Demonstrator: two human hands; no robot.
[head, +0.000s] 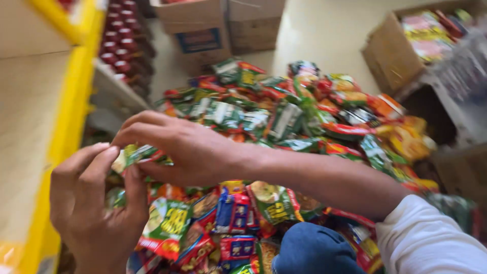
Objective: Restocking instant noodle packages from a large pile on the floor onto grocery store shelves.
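Note:
My right hand (177, 147) reaches across to the left and grips a small green snack packet (138, 153) between thumb and fingers. My left hand (94, 203) is raised just below and left of it, its fingertips touching the same packet's left end. Both hands hover over a big heap of small snack packets (284, 122), green, red, orange and blue, spread on the floor. The image is motion-blurred.
A yellow-edged shelf (71, 101) runs along the left, with rows of dark red bottles (119, 45) behind it. Cardboard boxes (203, 30) stand at the back, and another box with packets (421, 40) sits at the right. My blue-clad knee (314, 251) is at the bottom.

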